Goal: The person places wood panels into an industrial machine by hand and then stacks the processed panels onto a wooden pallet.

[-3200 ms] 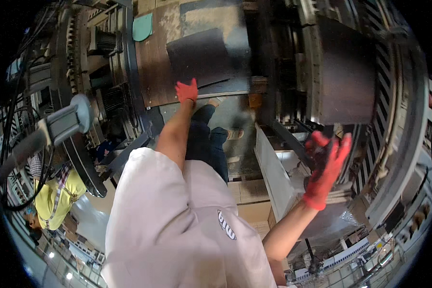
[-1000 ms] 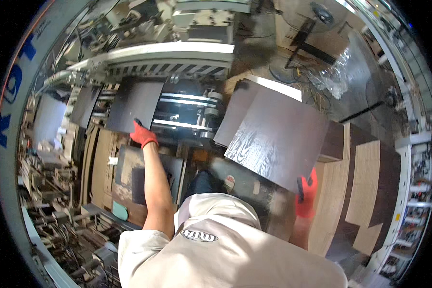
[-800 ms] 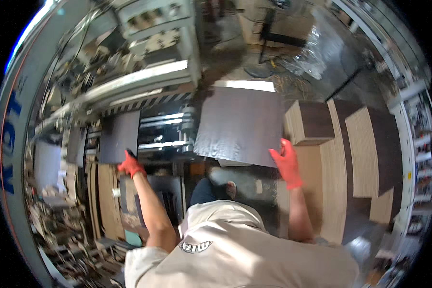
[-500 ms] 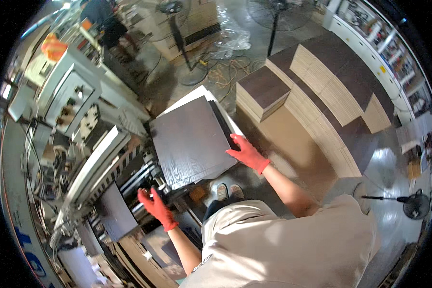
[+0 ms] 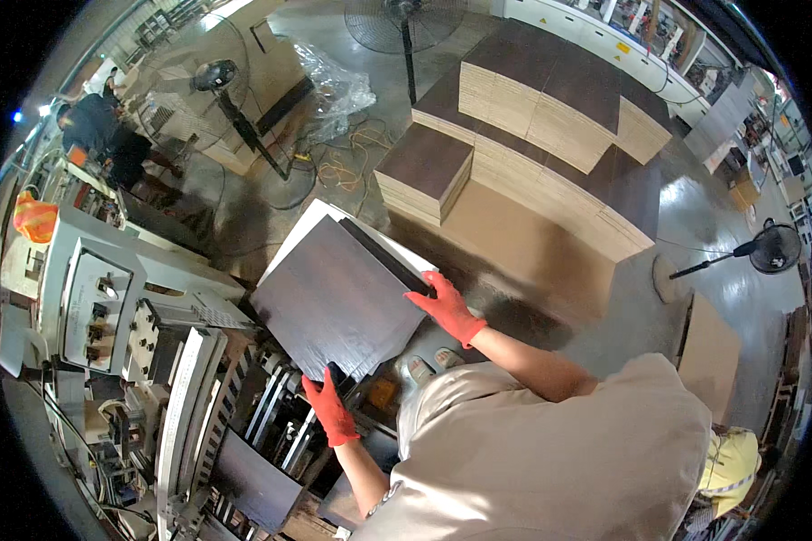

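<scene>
Left hand (image 5: 331, 410), right hand (image 5: 448, 311) half-open at dark panels (image 5: 329, 293), grip unclear, grey floor (image 5: 756, 311), stacked boards (image 5: 505, 101), fan (image 5: 775, 248)

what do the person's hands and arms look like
The left hand and right hand each wear a red, wrist-length glove, with some black showing on the left one. The forearms are bare below a pale beige short-sleeved top.

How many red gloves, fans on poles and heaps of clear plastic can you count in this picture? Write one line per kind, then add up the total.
Red gloves, worn on the left hand and the right hand: 2
Fans on poles: 3
Heap of clear plastic: 1
Total: 6
</scene>
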A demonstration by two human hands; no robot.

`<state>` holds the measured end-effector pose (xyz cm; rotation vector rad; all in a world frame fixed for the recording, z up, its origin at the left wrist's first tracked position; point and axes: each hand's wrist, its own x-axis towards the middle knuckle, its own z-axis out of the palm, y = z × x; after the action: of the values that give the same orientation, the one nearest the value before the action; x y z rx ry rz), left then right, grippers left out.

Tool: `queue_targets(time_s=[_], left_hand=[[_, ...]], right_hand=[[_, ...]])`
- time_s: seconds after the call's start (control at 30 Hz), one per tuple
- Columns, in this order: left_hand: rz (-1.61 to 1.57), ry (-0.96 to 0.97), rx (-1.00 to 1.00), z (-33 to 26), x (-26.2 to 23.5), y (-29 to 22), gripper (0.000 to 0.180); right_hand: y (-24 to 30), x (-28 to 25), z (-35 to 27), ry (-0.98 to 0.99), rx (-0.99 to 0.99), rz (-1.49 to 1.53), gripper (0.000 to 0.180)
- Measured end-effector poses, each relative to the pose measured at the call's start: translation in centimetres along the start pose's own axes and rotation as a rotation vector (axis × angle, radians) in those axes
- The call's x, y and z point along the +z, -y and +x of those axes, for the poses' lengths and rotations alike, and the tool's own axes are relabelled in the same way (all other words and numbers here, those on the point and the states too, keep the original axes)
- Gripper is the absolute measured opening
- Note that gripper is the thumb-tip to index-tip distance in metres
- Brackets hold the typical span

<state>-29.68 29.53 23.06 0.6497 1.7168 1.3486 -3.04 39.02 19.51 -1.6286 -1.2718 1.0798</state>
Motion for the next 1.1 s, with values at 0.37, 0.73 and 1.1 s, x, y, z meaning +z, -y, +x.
queue_targets(time_s=[0.37,0.73,1.1], left_hand=[[-0.165,0.433,-0.299,-4.7,3.8,-0.2,0.06],[0.739,0.081,0.314,11.1,2.6,-6.6,0.062],[0.603,-0.038,0.273,2.9,5.6,-3.8,0.051]], right_hand=[[0.9,4.0,-6.6,0.269,-0.005,0.2,0.06],[-4.1,0.0,-4.3,0.236,-0.585,-0.16,0.06],[-4.6,-7.8,5.5,0.463,0.458,0.715,0.032]])
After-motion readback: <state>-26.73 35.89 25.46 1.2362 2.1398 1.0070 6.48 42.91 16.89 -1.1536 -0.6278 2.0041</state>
